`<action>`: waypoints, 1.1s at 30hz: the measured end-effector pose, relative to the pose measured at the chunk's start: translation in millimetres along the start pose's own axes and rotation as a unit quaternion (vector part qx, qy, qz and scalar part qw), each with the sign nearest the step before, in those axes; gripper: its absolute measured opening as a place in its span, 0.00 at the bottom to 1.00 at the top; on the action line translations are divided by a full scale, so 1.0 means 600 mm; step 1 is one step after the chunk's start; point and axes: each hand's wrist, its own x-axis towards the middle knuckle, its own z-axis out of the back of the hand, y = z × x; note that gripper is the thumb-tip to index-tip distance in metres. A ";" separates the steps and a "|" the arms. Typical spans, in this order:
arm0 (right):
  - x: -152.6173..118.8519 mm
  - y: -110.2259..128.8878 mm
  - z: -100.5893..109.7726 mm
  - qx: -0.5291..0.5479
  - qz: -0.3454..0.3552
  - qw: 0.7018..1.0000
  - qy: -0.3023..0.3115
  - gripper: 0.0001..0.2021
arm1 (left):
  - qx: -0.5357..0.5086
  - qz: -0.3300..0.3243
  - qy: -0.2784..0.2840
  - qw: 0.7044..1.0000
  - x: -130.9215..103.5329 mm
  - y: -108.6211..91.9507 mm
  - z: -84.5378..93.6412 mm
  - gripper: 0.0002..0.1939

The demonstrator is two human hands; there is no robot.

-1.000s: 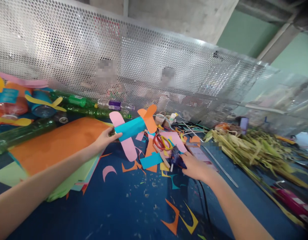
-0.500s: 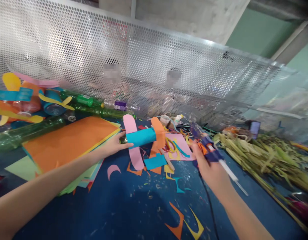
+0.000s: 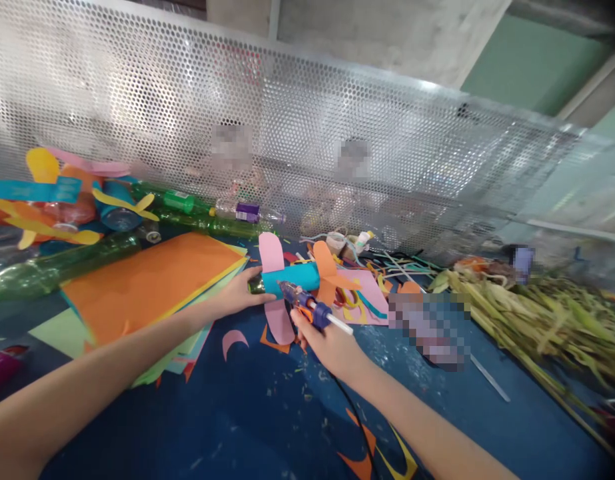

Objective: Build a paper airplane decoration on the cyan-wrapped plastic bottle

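Note:
In the head view, my left hand [image 3: 241,293] grips the bare end of a small bottle wrapped in blue paper [image 3: 298,273], a model plane. A pink paper strip [image 3: 271,252] crosses beneath it like a wing, and orange paper pieces [image 3: 328,273] stand at its right end. My right hand [image 3: 334,343] is closed around a blue glue gun [image 3: 307,303], with a white glue stick [image 3: 340,323] jutting from its back. The gun's nozzle is at the blue paper's near side; whether it touches, I cannot tell. A pink crescent scrap [image 3: 234,340] lies nearby.
Orange and other coloured sheets [image 3: 152,287] lie stacked at left, beside a green bottle [image 3: 67,263] and finished-looking paper planes [image 3: 120,207]. Dry husks [image 3: 517,320] cover the right. A perforated metal panel [image 3: 307,113] closes the back. The gun's black cord [image 3: 354,407] trails toward me.
My right hand has brought the glue gun leftward from the right side to the wrapped bottle. My left hand still holds the bottle. The view has shifted slightly.

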 end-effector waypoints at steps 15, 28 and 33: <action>0.008 0.009 -0.025 -0.006 -0.032 0.999 0.016 0.16 | 0.049 -0.032 -0.013 0.998 -0.005 -0.009 0.002 0.34; 0.009 0.002 -0.012 -0.032 -0.061 0.998 0.005 0.17 | 0.054 -0.009 -0.010 0.998 -0.006 -0.001 -0.001 0.37; 0.008 0.020 -0.022 -0.047 -0.050 0.998 0.010 0.17 | 0.065 -0.030 -0.014 0.997 -0.008 -0.002 0.000 0.35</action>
